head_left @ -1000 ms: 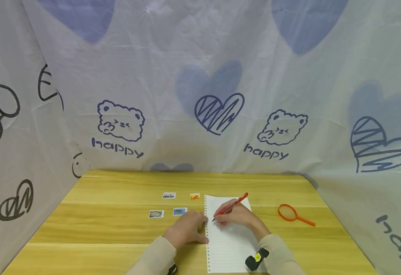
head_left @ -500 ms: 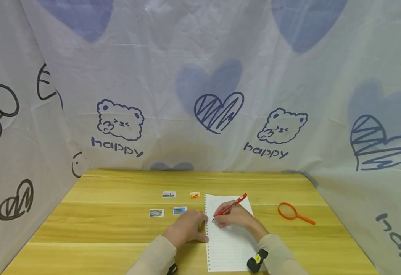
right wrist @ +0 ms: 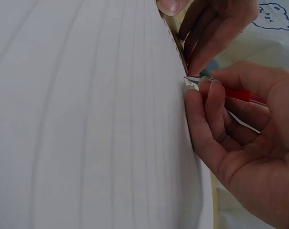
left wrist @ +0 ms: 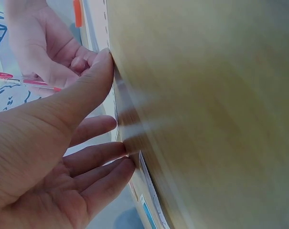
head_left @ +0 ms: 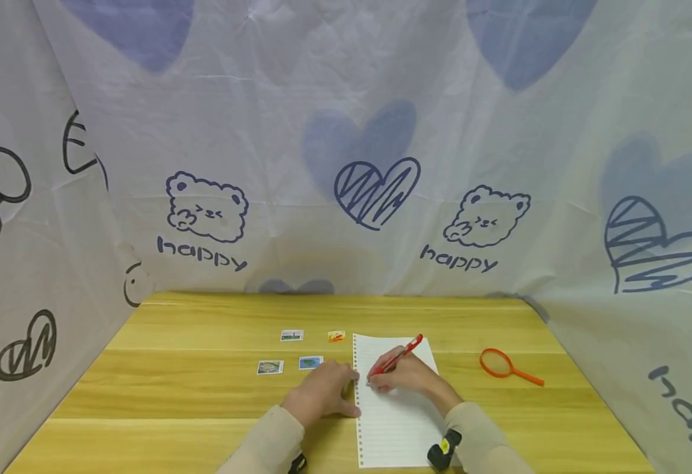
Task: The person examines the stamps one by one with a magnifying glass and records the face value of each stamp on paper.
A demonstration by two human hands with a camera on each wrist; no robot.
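Observation:
A red pen [head_left: 406,349] is pinched in my right hand [head_left: 407,375], its tip at the upper left part of a lined sheet of paper [head_left: 396,428] with holes along its left edge. In the right wrist view the pen's metal tip meets the paper [right wrist: 87,119], and the curled fingers rest against the sheet. My left hand [head_left: 322,395] rests at the sheet's left edge, thumb and fingertips spread and touching it. The left wrist view shows the left hand's fingers [left wrist: 99,157] fairly straight. Any writing on the paper is too small to make out.
Several stamps lie left of the paper: a blue one [head_left: 311,363], a yellow-orange one [head_left: 336,336], a grey-green one [head_left: 270,367] and a pale one [head_left: 292,335]. An orange magnifying glass [head_left: 510,367] lies to the right on the wooden table [head_left: 162,382]. Printed cloth [head_left: 298,230] hangs behind.
The right hand stays near the same spot while the pen's top end tilts slightly left and down. My left hand keeps its place on the paper's edge.

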